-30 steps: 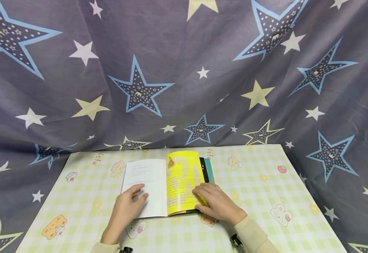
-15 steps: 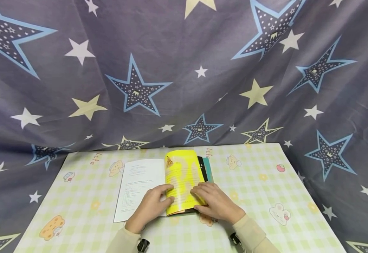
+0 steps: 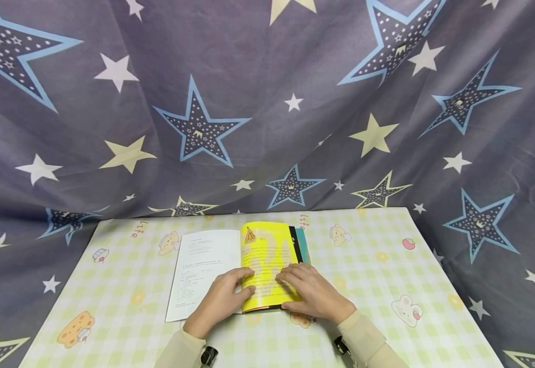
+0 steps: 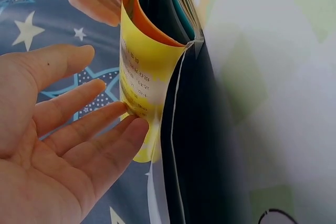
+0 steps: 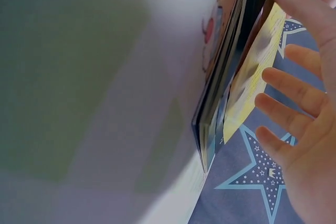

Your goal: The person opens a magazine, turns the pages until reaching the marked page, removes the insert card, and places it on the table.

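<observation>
the outstretched left hand [image 3: 221,299] touches the yellow page [image 3: 263,260]; the right hand [image 3: 317,293], loosely spread, meets that page's outer edge. beneath both hands, the opened book [image 3: 200,260] lies on the surface [image 3: 373,301].

Homelike corner: star-print drape [image 3: 262,117] hung behind checked, cartoon-printed tablecloth [image 3: 368,276]; exact room unclear.

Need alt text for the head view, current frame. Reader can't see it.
An open book lies on a green-checked tabletop, a person's left hand over its white page and reaching to the yellow page, the right hand at the yellow page's outer edge. Behind hangs a dark, star-patterned curtain.
</observation>
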Motion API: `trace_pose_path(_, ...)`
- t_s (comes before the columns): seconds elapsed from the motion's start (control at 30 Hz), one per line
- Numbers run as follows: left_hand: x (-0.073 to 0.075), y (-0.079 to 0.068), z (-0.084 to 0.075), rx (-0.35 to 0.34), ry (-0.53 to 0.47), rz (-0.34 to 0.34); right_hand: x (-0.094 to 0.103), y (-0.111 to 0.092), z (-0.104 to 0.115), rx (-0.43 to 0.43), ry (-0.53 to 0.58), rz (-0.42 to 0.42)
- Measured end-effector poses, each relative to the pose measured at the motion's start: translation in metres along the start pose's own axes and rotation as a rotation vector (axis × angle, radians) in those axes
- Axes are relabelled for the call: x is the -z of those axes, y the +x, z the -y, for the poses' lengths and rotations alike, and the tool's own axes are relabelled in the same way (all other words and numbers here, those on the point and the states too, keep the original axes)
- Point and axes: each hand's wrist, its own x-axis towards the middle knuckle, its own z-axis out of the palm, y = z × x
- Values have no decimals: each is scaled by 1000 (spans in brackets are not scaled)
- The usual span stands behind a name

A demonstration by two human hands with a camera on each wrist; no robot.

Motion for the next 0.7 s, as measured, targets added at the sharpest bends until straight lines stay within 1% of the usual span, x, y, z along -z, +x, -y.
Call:
trace_pose_path(0.2, 0, 1, 0, 0, -2, 5, -1, 2, 0, 10, -15, 13)
trace_pose_path(0.37, 1, 1, 0, 0, 0, 2, 0, 2, 1, 43, -28, -12)
trace_pose_path(0.43, 1, 1, 0, 0, 2, 2, 2, 1, 0, 58, -24, -35)
trace_pose_path(0.53, 1, 0, 0, -9, 7, 7, 6, 0, -1, 45, -2, -80)
trace_pose_path(0.6, 0, 0, -1, -16, 11, 10, 9, -2, -4, 15, 21, -122)
trace_pose_path(0.7, 0, 0, -1, -25, 14, 9, 15, -3, -8, -37, 84, -211)
